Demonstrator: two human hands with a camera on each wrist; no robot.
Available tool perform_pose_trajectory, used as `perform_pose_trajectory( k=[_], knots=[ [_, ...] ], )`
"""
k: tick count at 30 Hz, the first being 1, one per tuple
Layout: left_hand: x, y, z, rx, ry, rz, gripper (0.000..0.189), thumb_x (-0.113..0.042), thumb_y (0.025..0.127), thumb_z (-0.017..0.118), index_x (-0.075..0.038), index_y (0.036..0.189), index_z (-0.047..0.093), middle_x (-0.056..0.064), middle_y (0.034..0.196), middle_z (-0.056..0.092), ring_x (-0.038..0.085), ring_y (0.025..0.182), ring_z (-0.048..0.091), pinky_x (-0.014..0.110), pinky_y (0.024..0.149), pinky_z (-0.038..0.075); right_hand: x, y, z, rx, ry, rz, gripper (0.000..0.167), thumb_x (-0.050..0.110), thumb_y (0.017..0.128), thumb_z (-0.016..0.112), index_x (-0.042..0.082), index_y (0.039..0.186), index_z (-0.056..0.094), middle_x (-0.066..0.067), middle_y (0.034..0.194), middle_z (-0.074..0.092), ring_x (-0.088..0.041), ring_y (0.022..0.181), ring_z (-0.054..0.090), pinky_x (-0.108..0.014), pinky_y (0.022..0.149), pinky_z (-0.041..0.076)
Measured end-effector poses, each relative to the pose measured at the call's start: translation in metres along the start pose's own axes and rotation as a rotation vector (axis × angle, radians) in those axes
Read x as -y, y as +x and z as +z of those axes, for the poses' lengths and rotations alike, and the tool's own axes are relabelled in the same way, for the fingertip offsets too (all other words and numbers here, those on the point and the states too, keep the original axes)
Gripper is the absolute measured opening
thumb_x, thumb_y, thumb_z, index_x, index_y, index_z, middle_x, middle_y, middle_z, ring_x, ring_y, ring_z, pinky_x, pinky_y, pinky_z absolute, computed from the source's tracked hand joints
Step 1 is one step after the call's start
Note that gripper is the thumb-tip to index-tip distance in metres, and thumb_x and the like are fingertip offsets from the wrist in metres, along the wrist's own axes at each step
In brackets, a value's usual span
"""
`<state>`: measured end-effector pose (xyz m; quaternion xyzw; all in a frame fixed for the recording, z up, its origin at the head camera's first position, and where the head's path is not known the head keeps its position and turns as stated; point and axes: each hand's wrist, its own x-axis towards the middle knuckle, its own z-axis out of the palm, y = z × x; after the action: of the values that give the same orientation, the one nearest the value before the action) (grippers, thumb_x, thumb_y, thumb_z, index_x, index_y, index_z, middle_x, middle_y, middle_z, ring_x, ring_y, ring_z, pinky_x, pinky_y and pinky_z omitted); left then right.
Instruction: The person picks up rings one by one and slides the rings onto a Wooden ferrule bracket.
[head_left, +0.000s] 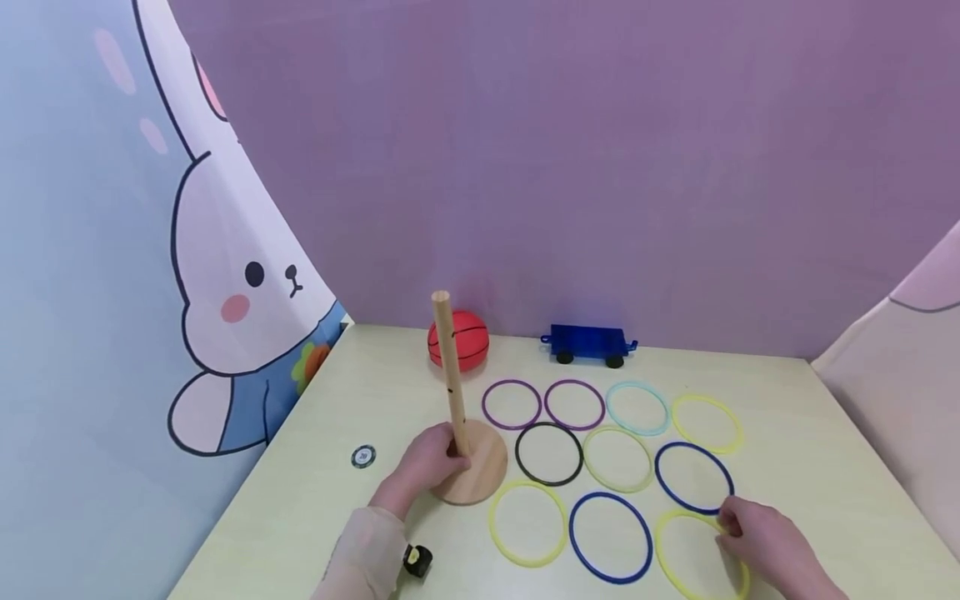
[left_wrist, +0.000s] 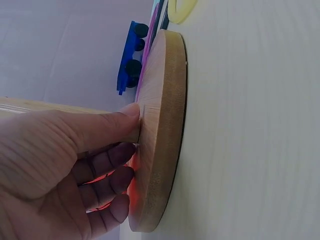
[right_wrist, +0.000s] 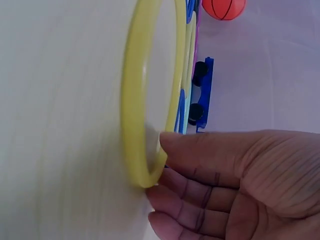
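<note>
Low on a wooden post (head_left: 453, 383), my left hand (head_left: 426, 460) grips it with the thumb on one side and fingers curled on the other. The post rises from a round wooden base (head_left: 483, 479) that rests on the table. At the front right, my right hand (head_left: 771, 540) pinches the edge of a yellow ring (right_wrist: 132, 100) between thumb and fingers. Just beyond that hand lies a dark blue ring (head_left: 657, 462). Another blue ring (head_left: 572, 532) is flat on the table to the left of the pinched one.
Several more rings lie flat in rows, among them a black ring (head_left: 549, 425), a purple ring (head_left: 512, 382) and a light blue ring (head_left: 637, 384). A red ball (head_left: 468, 342) and a blue wagon (head_left: 588, 342) stand at the back. A round chip (head_left: 363, 457) lies left of the base.
</note>
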<state>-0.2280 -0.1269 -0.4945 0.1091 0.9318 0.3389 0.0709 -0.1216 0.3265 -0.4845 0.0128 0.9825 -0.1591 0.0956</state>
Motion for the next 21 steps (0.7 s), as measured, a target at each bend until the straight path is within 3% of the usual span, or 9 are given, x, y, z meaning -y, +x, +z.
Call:
perform_pose_trajectory(
  k=[10, 17, 21],
  knots=[
    [0.000, -0.001, 0.002, -0.011, -0.013, 0.011, 0.036, -0.009, 0.080, 0.079, -0.002, 0.112, 0.064, 0.005, 0.095, 0.066, 0.021, 0.089, 0.062, 0.042, 0.082, 0.053, -0.007, 0.008, 0.002, 0.032, 0.027, 0.027, 0.007, 0.000, 0.080, 0.072, 0.005, 0.081, 0.066, 0.001, 0.073, 0.061, -0.018, 0.069, 0.056, -0.042, 0.066, 0.050],
    [-0.001, -0.001, 0.002, -0.013, 0.017, 0.033, 0.035, -0.009, 0.080, 0.079, -0.003, 0.111, 0.065, 0.004, 0.095, 0.065, 0.020, 0.090, 0.061, 0.042, 0.083, 0.052, -0.009, 0.007, -0.001, 0.101, 0.152, 0.034, 0.010, 0.000, 0.080, 0.070, 0.008, 0.079, 0.064, 0.001, 0.072, 0.057, -0.016, 0.069, 0.052, -0.031, 0.061, 0.046],
    [0.001, -0.001, 0.001, -0.014, 0.035, 0.048, 0.034, -0.009, 0.080, 0.079, -0.002, 0.110, 0.065, 0.005, 0.094, 0.066, 0.020, 0.089, 0.061, 0.042, 0.083, 0.052, -0.013, 0.003, -0.006, 0.105, 0.241, -0.034, 0.009, 0.001, 0.081, 0.068, 0.008, 0.080, 0.062, 0.001, 0.071, 0.056, -0.015, 0.065, 0.051, -0.026, 0.056, 0.045]
  ],
)
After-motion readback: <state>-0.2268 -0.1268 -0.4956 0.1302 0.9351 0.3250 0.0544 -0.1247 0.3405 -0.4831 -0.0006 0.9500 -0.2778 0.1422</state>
